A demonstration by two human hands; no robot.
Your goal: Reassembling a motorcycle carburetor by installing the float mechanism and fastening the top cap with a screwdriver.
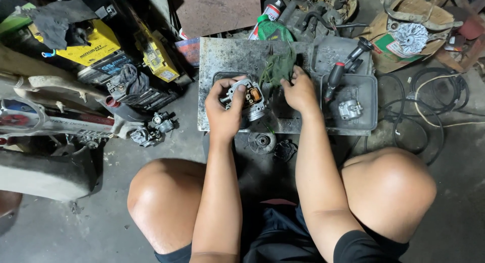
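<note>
The left hand (224,111) grips a small metal carburetor body (246,99) above the steel work plate (222,56); the right hand (300,91) pinches a green rag (277,66) lying just beyond it. Greasy fingers (the part sits high in them) could let it slip onto the plate. Farther right, a grey tray (371,104) holds a small metal housing (349,109) and a red-and-black tool (336,79).
</note>
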